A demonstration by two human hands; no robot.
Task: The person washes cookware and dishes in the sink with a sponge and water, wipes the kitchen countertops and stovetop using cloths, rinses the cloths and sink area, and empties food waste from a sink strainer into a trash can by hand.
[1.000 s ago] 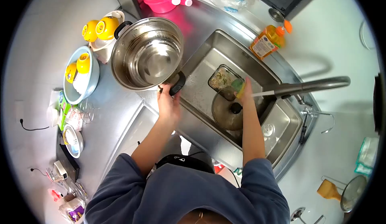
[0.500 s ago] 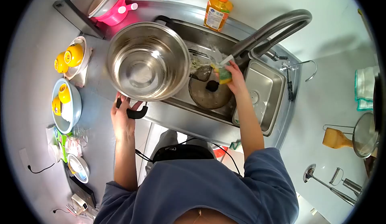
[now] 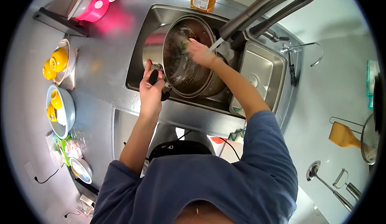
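Left hand (image 3: 152,92) holding tilted pot (image 3: 181,72), right hand (image 3: 200,54) inside, faucet (image 3: 251,13) running

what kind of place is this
Most likely a kitchen: a metal pot sits tilted in a steel sink under a tall faucet, with a wooden spatula off to the right.
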